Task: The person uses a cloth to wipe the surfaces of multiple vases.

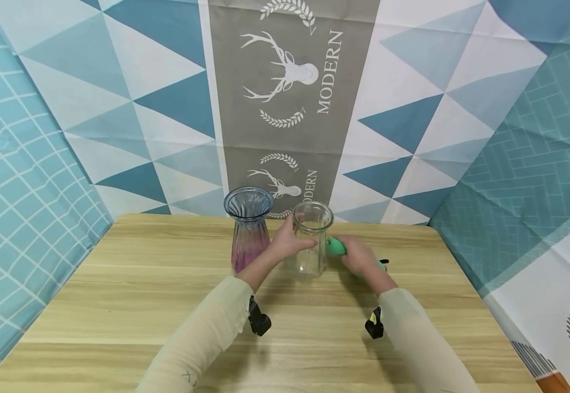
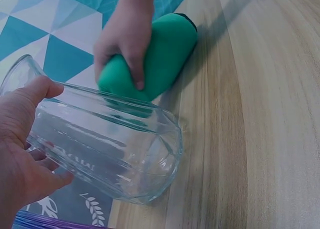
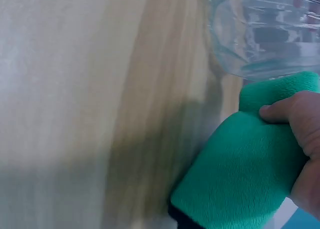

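A clear glass vase [image 1: 310, 261] with a flared rim stands upright near the back of the wooden table. My left hand [image 1: 289, 240] grips it from the left, thumb on one side and fingers curled round the other, as the left wrist view shows. On the vase's right, my right hand [image 1: 358, 254] holds a folded green cloth [image 1: 336, 246] with its thumb pressed into it. This cloth [image 3: 240, 164] has a dark edge at one end, and its upper end lies right at the vase's side [image 3: 270, 34]. The right hand's palm is hidden by the cloth.
A second glass vase [image 1: 249, 234], blue at the top fading to purple, stands just left of the clear one, partly behind my left wrist. Patterned fabric [image 1: 285, 109] rises along the table's back edge. Wooden tabletop [image 1: 314, 344] spreads toward me.
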Motion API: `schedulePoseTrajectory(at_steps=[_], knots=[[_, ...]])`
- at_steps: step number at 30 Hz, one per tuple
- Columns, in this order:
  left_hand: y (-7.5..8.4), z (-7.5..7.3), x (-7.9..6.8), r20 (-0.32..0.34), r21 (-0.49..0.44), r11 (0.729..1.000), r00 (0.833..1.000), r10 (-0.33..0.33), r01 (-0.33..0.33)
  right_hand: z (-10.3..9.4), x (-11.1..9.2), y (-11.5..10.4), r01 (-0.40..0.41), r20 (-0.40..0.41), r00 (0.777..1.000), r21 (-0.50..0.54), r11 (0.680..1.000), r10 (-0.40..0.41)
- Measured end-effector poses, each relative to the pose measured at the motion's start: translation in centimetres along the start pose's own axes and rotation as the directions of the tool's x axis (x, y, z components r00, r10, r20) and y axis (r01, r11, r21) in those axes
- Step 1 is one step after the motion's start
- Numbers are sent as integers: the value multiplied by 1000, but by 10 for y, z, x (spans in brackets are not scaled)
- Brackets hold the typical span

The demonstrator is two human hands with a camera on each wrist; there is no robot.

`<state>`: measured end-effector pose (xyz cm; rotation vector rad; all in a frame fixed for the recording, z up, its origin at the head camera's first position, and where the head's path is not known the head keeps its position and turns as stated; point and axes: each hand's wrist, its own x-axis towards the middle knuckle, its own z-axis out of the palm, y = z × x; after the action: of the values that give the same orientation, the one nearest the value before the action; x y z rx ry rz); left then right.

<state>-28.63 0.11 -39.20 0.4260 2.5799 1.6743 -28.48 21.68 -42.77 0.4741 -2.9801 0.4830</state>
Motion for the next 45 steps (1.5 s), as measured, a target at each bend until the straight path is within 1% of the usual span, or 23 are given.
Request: schedulePoseTrajectory(at_steps=[2,4,8,11,14,19,23,28,33,38,42,45], knots=[[1,-1,0,3,3,1000,1000,-3,3,-6,1,1,3,-34,999,55,998,-1],[1,-1,-1,3,3,1000,1000,-3,3,-11,2,0,24,-78,997,103,994,-15],[1,-2,0,13,-5,1000,1000,14,-14,-20,4,-4,52,-185,983,176,983,-19],[1,-1,0,19,-15,999,999,28,-28,-25,6,-9,62,-248,969,205,977,-9],[1,-1,1,20,-20,999,999,41,-41,-27,10,-14,94,-278,960,196,976,-36],[0,0,2,23,-16,999,999,47,-47,-22,13,-19,129,-271,959,172,976,-79],[0,-1,2,24,-18,999,998,50,-49,-17,13,-18,134,-264,961,168,977,-86],[0,-2,2,31,-7,999,998,48,-48,-12,14,-16,121,-232,969,137,983,-87],[0,-2,3,35,-8,999,998,45,-44,-9,13,-14,104,-182,979,75,992,-89],[-1,-2,3,37,-14,999,999,40,-40,-5,9,-12,65,-93,994,17,998,-63],[-1,-2,3,43,-10,999,999,32,-32,0,6,-10,60,-39,997,-14,998,-60],[-1,-2,3,44,-9,1000,999,26,-26,3,6,-9,71,-30,997,-32,997,-72]])
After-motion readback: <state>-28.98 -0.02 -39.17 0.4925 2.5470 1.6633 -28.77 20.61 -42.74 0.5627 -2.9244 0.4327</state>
